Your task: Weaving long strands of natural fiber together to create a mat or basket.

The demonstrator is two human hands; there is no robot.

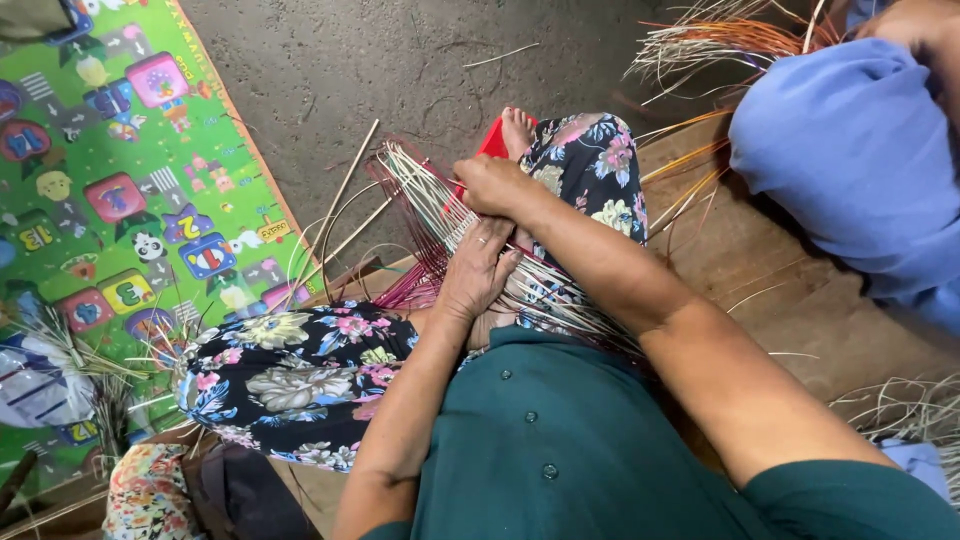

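pressing mid-frame on pale reed strips (440,215) fanned over the lap, left hand (478,268) lying flat with fingers released, right hand (492,185) clenching the bundle; crowding in: play mat (110,200) left, blue-clad person (860,160) upper right.

A fan of thin pale reed strips (430,195) spreads across the seated person's lap, its strands packed side by side and splaying up and to the left toward the concrete floor; a band of dark reddish strips (415,285) runs along its lower left edge; the strands bunch where the two hands press on them, then trail on to the lower right over the floral trousers as a loose pale sheaf (570,305) lying flat.
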